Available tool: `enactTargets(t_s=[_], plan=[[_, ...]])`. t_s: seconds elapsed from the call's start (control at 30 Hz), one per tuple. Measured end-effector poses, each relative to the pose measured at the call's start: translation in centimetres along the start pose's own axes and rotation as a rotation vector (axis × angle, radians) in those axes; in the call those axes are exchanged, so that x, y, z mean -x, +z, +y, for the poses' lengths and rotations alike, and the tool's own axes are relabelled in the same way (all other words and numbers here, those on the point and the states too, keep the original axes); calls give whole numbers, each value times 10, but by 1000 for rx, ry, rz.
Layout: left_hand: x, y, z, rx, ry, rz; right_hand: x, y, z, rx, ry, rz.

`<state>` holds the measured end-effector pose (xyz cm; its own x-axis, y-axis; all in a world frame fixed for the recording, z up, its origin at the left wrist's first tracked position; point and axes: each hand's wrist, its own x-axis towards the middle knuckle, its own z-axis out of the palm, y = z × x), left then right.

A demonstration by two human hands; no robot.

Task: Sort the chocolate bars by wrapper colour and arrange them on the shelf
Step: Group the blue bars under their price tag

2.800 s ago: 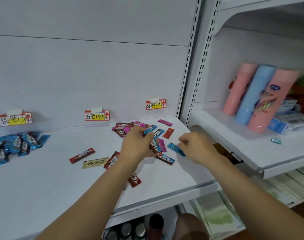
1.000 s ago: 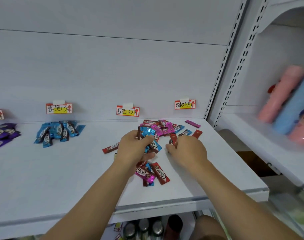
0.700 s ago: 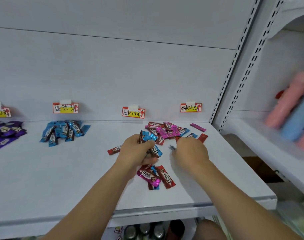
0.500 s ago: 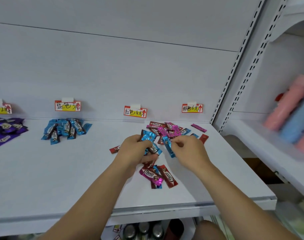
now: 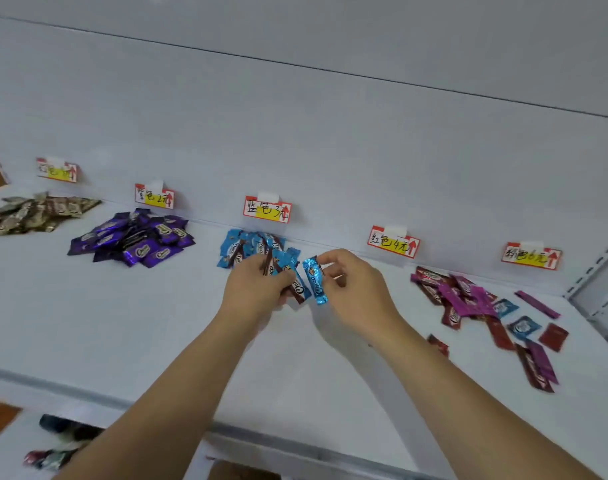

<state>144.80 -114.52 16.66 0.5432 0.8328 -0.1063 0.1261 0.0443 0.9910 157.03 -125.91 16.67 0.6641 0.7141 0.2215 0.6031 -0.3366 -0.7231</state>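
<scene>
Left grip [image 5: 257, 289] clutching blue "Choco" bars [image 5: 288, 275], right grip [image 5: 351, 289] pinching one blue bar [image 5: 314, 280]

Shop setting. White metal retail shelf [image 5: 87, 323] with plain back panel and slotted upright [image 5: 597, 268] at right edge. Row of handwritten price tags [image 5: 267, 209] clipped along back, each red-and-yellow with red arrow, one per wrapper colour. Below tags, chocolate bars grouped in piles: gold [image 5: 35, 213], purple [image 5: 132, 242], blue [image 5: 250, 247]; mixed red and pink heap [image 5: 468, 299] at right. Lower shelf level with more goods [image 5: 53, 441] visible beneath.
</scene>
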Motion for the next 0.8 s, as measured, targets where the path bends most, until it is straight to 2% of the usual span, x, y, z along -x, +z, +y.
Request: enactTargets(t_s=[0.1,0.23,0.43,0.53,0.67,0.8], plan=[[-32,-25,-4,-108,55,68,-29,38,-16,16,-37,-13],[-76,-46,-3,-377,180,102,-61,71,-30,34,-89,34],[-97,-68,-28,-688,320,235,-72,97,-3,578,-244,-54],[-99,-65,-37,-900,350,211,-70,103,8,614,-201,-137],[-99,-59,-37,-1002,400,176,-66,97,2,662,-144,-243],[-95,-57,-37,-1075,521,222,-58,76,-9,675,-121,-247]])
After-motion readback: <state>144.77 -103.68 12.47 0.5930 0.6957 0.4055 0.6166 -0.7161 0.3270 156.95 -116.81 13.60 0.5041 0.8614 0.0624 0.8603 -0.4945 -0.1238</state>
